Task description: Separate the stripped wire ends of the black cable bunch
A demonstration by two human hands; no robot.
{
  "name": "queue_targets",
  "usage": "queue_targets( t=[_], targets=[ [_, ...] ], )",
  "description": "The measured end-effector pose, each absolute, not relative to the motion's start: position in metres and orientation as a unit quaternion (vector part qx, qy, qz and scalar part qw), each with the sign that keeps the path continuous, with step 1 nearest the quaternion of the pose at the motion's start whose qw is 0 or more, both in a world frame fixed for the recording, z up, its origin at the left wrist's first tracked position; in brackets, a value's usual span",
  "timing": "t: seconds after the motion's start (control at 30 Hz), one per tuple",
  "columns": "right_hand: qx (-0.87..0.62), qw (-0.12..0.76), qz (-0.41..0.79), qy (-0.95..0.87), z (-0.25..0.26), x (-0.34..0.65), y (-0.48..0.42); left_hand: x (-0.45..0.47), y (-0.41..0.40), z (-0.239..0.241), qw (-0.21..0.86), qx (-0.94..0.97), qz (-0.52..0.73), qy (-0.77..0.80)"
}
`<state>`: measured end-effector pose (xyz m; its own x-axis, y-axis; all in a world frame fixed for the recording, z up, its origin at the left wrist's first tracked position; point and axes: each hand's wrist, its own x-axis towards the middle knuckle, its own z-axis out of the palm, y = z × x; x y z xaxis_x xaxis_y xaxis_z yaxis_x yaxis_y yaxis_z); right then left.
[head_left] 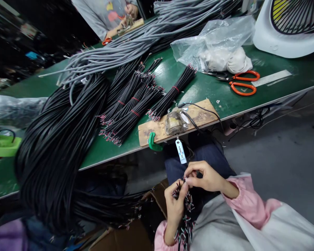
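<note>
Low over my lap, my left hand [174, 202] is closed around a bunch of black cables [184, 226] with stripped, coloured wire ends. My right hand [205, 177] meets it at the thumb and pinches the end of one cable, whose tip is mostly covered by my fingers. Just beyond my hands, a light-blue tool [181, 152] sticks out from a small motor-like block [174, 122] on a wooden board [154, 129]. A green clamp [154, 142] grips the board at the table edge.
Tied bundles of short black cables [131, 115] lie on the green table [272, 92]. Long black cables [60, 150] hang over its left edge. Grey cables [120, 55], orange-handled scissors [243, 82], a plastic bag [211, 42] and a white fan [267, 38] lie further back. Opposite, a co-worker's hand [131, 11] shows.
</note>
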<state>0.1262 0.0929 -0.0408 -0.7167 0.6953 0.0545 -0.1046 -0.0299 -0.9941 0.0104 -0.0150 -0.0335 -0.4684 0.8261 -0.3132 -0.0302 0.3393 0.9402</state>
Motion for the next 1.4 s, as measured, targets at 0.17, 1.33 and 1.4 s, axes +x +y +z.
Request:
queue_targets(
  t=[0.17, 1.33, 1.4],
  targets=[
    [-0.248, 0.286, 0.689, -0.618, -0.040, 0.127, 0.090, 0.009, -0.013, -0.032, 0.430, 0.304, 0.501, 0.687],
    [-0.260, 0.340, 0.669, -0.608, -0.042, 0.125, 0.088, 0.015, -0.010, -0.034, 0.450, 0.284, 0.536, 0.656],
    [-0.296, 0.347, 0.631, -0.628, -0.038, 0.123, 0.084, 0.016, -0.009, -0.033, 0.425, 0.304, 0.536, 0.663]
  ],
)
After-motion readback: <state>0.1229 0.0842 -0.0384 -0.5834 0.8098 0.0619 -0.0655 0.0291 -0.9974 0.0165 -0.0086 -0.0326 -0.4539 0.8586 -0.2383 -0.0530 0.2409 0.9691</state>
